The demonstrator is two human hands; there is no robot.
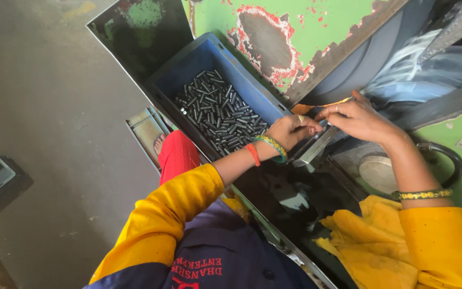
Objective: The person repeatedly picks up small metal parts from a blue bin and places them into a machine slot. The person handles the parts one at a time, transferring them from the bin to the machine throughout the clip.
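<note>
Fingers pinched together on small dark pins, the left hand (291,130) and right hand (356,119) feed a metal chute (316,145) beside the blue crate (217,59), where a slip could scatter pins.

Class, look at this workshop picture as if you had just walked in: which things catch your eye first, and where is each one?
First, the blue crate at upper centre, filled with small dark metal pins. Just right of it, the left hand and right hand meet over a slanted metal channel on a green machine with flaking paint. The bright yellow sleeves fill the lower part of the view.
</note>
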